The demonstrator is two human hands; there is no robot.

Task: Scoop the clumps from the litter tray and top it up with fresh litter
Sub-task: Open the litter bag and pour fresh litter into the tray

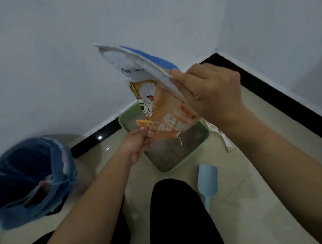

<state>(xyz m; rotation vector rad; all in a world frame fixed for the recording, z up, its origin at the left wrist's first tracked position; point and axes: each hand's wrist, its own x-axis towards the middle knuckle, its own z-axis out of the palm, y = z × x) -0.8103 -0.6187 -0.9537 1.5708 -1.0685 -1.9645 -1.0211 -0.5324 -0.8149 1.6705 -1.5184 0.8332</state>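
Tipping the bag (162,109) over the tray (183,166).
Our left hand (136,144) pinches its low corner and our right hand (210,90) grips its raised edge. If the mouth swings aside, we risk pouring onto the floor (252,171). The tray lies below the bag, nearer our left hand.

This looks like a corner of a home. A green litter tray (190,154) sits on glossy cream floor tiles (252,171) where two plain white walls (48,54) meet, with black skirting (273,93) behind it. A bin (28,177) with a blue liner stands left of the tray. A pale blue scoop (207,180) and a white slotted scoop (221,135) lie to its right.
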